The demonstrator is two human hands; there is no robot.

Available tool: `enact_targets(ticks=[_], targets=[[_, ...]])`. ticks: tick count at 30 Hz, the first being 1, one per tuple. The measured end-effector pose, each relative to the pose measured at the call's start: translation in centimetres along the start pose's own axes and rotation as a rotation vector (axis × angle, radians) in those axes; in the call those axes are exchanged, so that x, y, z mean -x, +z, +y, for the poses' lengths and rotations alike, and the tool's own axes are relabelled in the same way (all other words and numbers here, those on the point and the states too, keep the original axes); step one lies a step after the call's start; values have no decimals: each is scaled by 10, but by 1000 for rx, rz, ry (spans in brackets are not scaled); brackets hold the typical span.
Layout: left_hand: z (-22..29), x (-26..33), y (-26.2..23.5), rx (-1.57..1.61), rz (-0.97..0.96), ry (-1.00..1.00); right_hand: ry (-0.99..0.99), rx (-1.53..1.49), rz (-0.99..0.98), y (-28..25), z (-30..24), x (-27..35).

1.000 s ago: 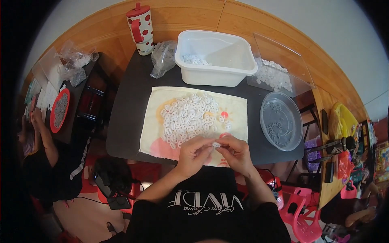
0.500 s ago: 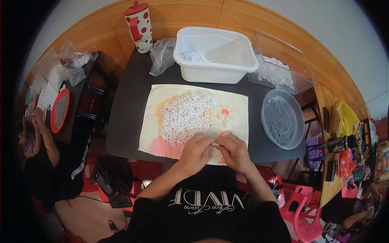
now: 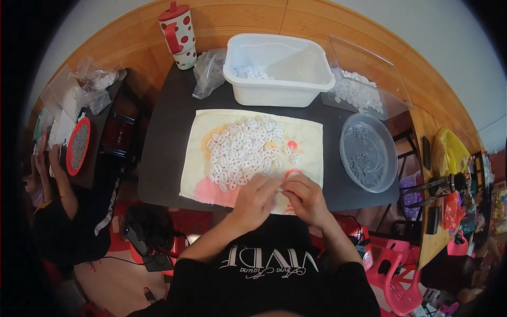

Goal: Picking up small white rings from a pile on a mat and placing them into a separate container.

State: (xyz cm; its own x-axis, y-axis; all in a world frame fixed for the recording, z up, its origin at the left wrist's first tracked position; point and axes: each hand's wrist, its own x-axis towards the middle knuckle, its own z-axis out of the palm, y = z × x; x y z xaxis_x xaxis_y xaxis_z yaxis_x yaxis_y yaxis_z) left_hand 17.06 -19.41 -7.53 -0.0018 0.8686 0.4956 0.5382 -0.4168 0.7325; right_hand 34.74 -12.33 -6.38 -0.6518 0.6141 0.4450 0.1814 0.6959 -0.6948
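My left hand (image 3: 255, 201) and my right hand (image 3: 306, 198) meet fingertip to fingertip over the front edge of a cream towel (image 3: 311, 150). Both are closed in a pinch. A small white piece (image 3: 280, 189) shows between the fingertips, mostly covered, so its exact shape is hidden. Just beyond my hands lies a heap of white plastic pieces (image 3: 243, 150), flat ovals with two holes each. A few loose ones (image 3: 296, 158) rest to the right of the heap, on the towel's printed pattern.
Behind the towel stands a white tub (image 3: 280, 95) with some white pieces inside. A clear round tray (image 3: 368, 182) of small metallic parts sits right, below a clear box (image 3: 359, 98) of white discs. A plastic bag (image 3: 208, 74) and tumbler (image 3: 179, 39) stand back left. Another person's hands (image 3: 55, 158) work left.
My hands stay together at nearly the same spot; the fingers shift slightly and the small white piece is more covered. At the left, the other person's hands have moved apart.
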Motion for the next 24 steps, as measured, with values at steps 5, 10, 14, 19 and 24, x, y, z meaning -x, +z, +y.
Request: enact_targets(ticks=[5, 10, 14, 19, 24], targets=[[-1, 1, -2, -33, -3, 44, -55, 45, -24, -1, 1, 1], [-1, 1, -5, -61, -21, 32, -117, 89, -37, 0, 3, 2], [-3, 5, -9, -33, -62, 99, -171, 86, -50, 1, 0, 2], [-3, 5, -10, -24, -71, 134, -227, 98, -62, 2, 1, 2], [-4, 5, -9, -9, -58, 140, -231, 102, -124, 2, 1, 2]])
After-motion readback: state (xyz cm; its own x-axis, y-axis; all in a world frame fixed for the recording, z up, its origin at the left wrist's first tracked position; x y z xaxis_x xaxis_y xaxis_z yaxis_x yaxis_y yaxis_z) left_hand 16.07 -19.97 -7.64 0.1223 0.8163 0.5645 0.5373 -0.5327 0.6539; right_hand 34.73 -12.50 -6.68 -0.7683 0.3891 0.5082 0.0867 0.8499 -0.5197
